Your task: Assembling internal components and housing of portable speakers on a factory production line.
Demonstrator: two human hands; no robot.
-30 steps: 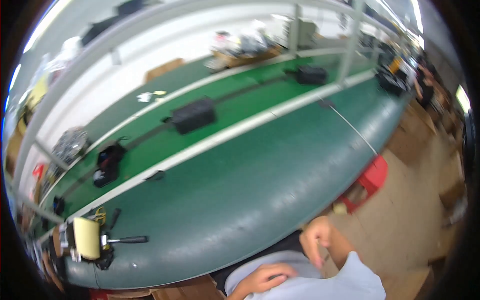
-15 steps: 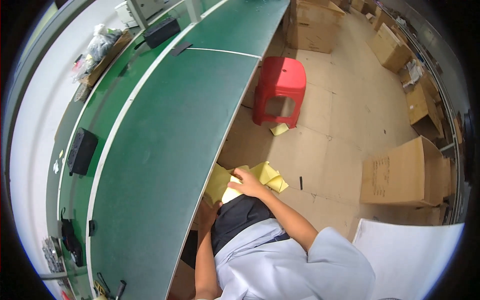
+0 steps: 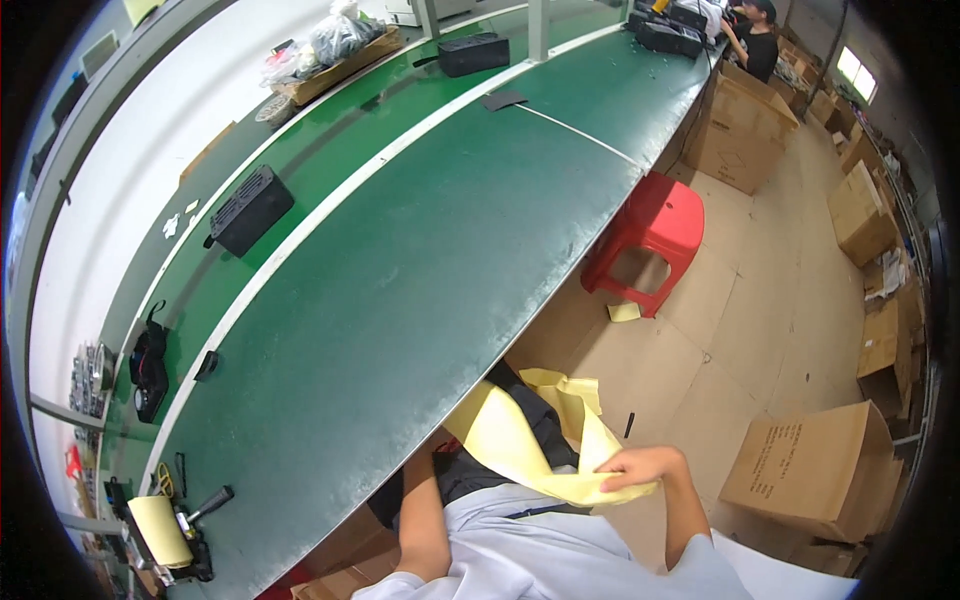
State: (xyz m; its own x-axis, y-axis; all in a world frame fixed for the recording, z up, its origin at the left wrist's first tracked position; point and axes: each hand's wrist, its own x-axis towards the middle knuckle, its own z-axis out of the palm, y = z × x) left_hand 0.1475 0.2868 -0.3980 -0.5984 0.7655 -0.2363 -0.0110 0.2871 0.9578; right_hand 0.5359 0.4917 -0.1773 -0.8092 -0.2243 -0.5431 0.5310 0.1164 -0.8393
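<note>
The long green table (image 3: 400, 290) is the biggest thing, and it runs along my left side. A big brown box (image 3: 790, 465) sits on the floor to my right. Ahead of me, a red stool (image 3: 668, 212) stands beside the table. The yellow paper (image 3: 500, 425) is a long, bendy strip over my lap, by the table's edge. My right hand (image 3: 637, 467) has the paper: its fingers are pressed together and pinch it on the right side. My left hand is hidden at the table's edge, so I cannot tell what its fingers do. A little yellow scrap (image 3: 623, 313) lies on the floor by the stool's leg.
</note>
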